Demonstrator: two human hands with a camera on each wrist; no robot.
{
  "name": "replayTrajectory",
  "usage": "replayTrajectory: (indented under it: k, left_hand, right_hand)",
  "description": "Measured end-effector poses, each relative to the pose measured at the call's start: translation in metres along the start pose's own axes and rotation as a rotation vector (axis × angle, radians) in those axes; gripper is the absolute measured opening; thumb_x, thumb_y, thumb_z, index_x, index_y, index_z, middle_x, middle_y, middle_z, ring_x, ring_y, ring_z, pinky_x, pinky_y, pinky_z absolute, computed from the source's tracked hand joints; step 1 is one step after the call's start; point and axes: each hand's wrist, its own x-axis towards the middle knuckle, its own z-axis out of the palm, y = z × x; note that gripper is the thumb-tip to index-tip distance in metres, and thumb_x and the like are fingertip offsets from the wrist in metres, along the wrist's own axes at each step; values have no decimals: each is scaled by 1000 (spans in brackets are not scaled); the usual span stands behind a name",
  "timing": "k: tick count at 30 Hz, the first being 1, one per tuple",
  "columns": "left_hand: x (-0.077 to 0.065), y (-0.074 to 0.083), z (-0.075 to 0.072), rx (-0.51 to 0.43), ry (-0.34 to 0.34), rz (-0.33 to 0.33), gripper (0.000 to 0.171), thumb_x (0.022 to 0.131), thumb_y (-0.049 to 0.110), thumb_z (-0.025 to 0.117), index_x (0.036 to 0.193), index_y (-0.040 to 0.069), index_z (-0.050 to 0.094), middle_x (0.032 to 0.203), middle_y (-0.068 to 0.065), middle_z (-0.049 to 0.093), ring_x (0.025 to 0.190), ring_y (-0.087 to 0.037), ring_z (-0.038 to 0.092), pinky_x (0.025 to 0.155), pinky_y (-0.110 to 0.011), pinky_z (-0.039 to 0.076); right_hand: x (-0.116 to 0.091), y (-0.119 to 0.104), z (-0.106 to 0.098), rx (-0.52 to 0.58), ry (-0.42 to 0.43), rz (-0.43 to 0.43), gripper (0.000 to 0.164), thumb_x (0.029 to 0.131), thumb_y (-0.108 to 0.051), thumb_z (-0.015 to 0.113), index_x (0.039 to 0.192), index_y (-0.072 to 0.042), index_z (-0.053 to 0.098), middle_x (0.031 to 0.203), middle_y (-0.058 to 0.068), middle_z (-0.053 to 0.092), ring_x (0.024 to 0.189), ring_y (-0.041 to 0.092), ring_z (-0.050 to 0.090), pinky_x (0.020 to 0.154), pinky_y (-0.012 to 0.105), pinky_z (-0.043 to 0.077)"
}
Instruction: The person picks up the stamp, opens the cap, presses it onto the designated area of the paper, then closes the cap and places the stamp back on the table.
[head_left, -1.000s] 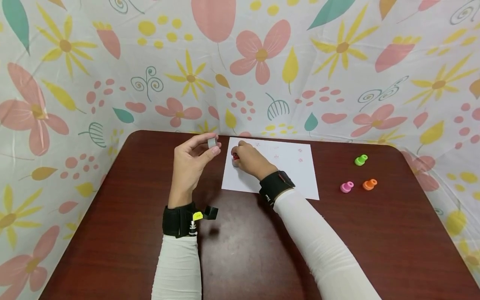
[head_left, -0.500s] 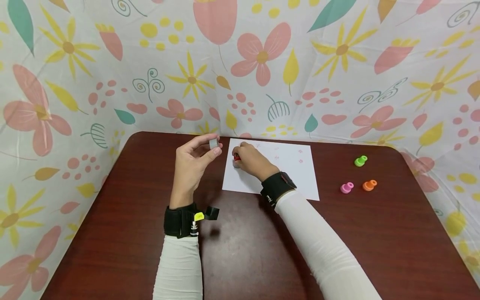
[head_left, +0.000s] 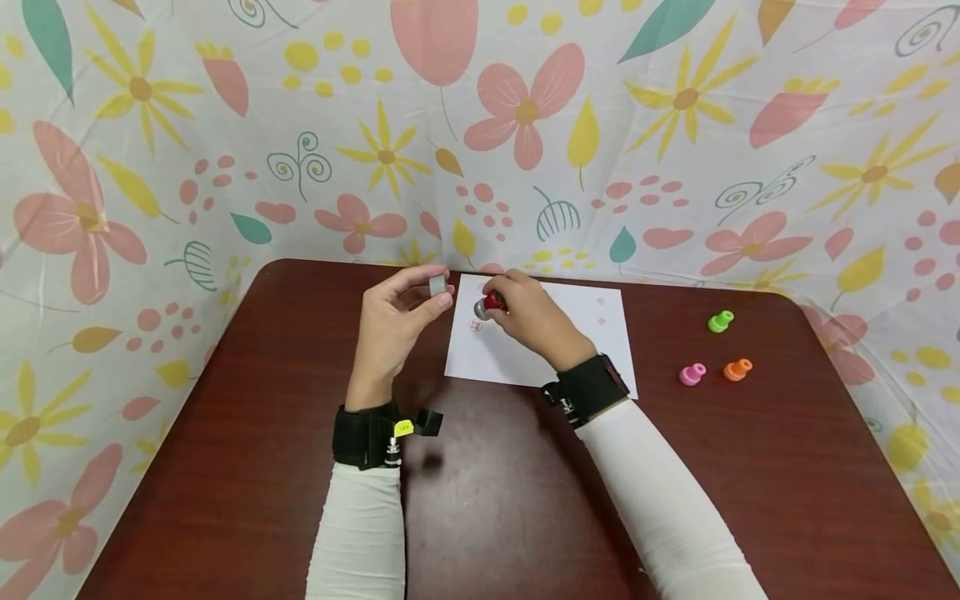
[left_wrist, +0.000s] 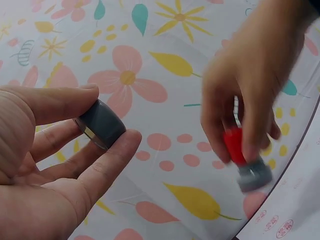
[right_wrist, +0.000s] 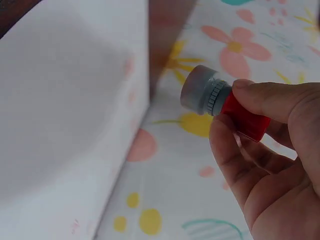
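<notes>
My left hand (head_left: pixel 390 333) pinches a short grey cap (left_wrist: pixel 102 125) between thumb and fingers, raised just left of the paper. In my right hand (head_left: pixel 536 321) is a red stamp (right_wrist: pixel 247 112) with a grey, clear-sided head, gripped by its red body. The stamp is off the white paper (head_left: pixel 495 358), tilted with its head to the left. A round red print (head_left: pixel 475 325) shows on the sheet just below the stamp head. Several smaller, fainter red prints lie along the paper's far and right parts; the right hand hides some of the sheet.
To the right on the dark brown table (head_left: pixel 480 500) stand a green stamp-like peg (head_left: pixel 721 321), a pink one (head_left: pixel 692 374) and an orange one (head_left: pixel 738 369). A flower-patterned cloth (head_left: pixel 645 225) hangs behind the table's far edge.
My right hand has lifted the stamp from the paper and moved right, uncovering the round red print. The left hand has shifted slightly right with the cap.
</notes>
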Motion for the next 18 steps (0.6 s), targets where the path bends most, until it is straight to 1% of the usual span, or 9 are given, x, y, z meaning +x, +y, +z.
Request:
replayTrajectory:
  k: [4,5,7,9,11,13,14,18]
  left_hand:
    - [0,-1,2,28,-19,6,35,90,-7,75,124,-7,70,121,-24,69,96,-30,70,84,-29,62]
    - [0,-1,3,35,-23,8,34,90,-7,75,124,-6,70,120,-23,69,95,-30,70,83,-28,62]
    - [0,-2,4,43,-34,15,35,89,-7,75,124,-6,70,118,-24,69,95,-28,70,83,-28,61]
    - [0,-2,6,43,-44,20,35,89,-7,75,124,-7,70,116,-23,70,94,-24,71,82,-27,61]
    - [0,-2,8,38,-51,24,35,89,-7,75,124,-7,70,113,-16,72,93,-19,71,80,-26,60]
    - [0,-2,10,28,-56,28,35,89,-7,75,123,-7,70,110,-7,73,91,-18,70,78,-25,58]
    - [0,-2,11,23,-60,30,34,89,-7,75,123,-7,70,110,-4,73,91,-19,70,78,-24,58]
    - [-2,-1,15,18,-81,30,35,88,-6,76,123,-4,71,113,-12,73,91,-22,70,77,-25,58]
  right_hand:
    - [-17,-4,-19,64,90,-7,24,93,-9,77,116,-3,70,108,14,67,95,26,65,82,39,60]
    - [-21,-5,-23,81,115,-12,25,93,-8,77,116,-3,70,108,13,67,94,25,66,83,39,61]
    - [-31,-7,-31,121,166,-23,27,92,-7,78,117,-4,70,108,11,67,92,23,66,84,39,62]
    - [-40,-11,-37,154,220,-32,29,90,-7,80,117,-6,70,108,9,67,90,21,66,85,40,62]
    - [-51,-15,-41,189,273,-34,30,89,-7,81,117,-7,70,108,7,68,88,18,66,84,39,63]
    - [-61,-18,-43,226,324,-33,32,88,-6,82,117,-8,70,109,5,68,89,16,66,82,38,64]
    - [-66,-20,-43,252,348,-33,33,87,-4,82,117,-8,70,110,5,69,90,16,67,81,37,64]
    - [-80,-25,-43,360,423,-13,35,86,-1,82,118,-8,70,114,5,69,96,12,69,82,25,62]
